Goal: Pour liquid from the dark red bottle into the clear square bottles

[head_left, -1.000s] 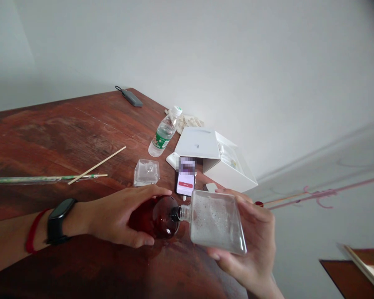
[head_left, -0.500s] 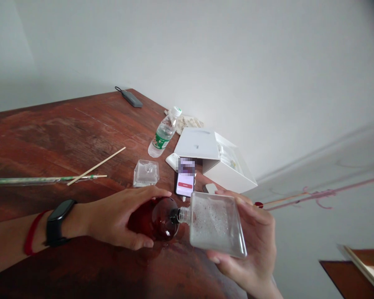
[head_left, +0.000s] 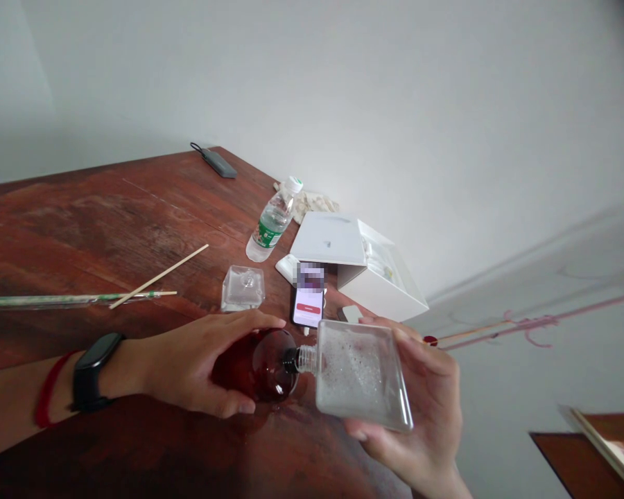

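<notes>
My left hand (head_left: 202,364) is wrapped round a dark red-brown see-through bottle (head_left: 275,367) low in the middle of the view. Its narrow neck meets the threaded mouth of a clear square bottle (head_left: 361,374). My right hand (head_left: 426,402) grips that square bottle by its base end, holding it tilted over with its mouth toward the brown bottle. Foam or bubbles coat the inside of the square bottle. The two necks appear to touch; the exact join is too small to make out.
Beyond the hands lie a phone (head_left: 308,305), a clear square plastic piece (head_left: 243,287) and a white box (head_left: 382,281). A water bottle (head_left: 273,222) stands behind them. A chopstick (head_left: 159,277) crosses a wrapped one (head_left: 57,301) at left. A grey device (head_left: 218,163) rests near the far corner.
Almost nothing differs. Both hands keep hold of the two bottles in the same position; the view has shifted very slightly.
</notes>
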Motion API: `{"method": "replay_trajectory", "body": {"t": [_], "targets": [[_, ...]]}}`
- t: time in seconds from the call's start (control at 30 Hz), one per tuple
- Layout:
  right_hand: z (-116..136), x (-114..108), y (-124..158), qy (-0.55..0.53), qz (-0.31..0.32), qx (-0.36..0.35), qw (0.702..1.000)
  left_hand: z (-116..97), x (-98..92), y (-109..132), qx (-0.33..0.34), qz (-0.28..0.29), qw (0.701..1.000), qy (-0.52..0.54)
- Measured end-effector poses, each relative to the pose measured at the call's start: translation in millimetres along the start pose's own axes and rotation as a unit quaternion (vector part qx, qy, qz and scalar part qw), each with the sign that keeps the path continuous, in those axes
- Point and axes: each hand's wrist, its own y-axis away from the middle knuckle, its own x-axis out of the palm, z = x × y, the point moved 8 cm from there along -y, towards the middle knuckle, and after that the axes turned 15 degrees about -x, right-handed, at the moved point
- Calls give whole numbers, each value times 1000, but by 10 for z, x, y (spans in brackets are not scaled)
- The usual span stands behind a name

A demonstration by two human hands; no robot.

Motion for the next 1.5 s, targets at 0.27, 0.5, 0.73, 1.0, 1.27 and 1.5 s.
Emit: {"method": "replay_trajectory", "body": {"t": [0.27,0.5,0.73,1.0,1.27,1.5], "targets": [[-3,3,4,-1,4,4,1000,-26,-10,-4,2,-2,1000,-3],[0,10,-6,-3,4,-2,1000,-41,0,-16,9,4,1000,-3],[-11,4,-12,-4,1,-6,1000,-62,-18,-3,8,-7,1000,-12],[-8,5,-15,1,7,-9,1000,-67,-14,-11,7,-3,1000,-6],[8,-8,3,12,5,-15,1000,-51,-23,11,-1,-11,1000,-24],[7,-26,13,36,5,-18,999,-71,-7,7,0,-3,1000,-7]]}}
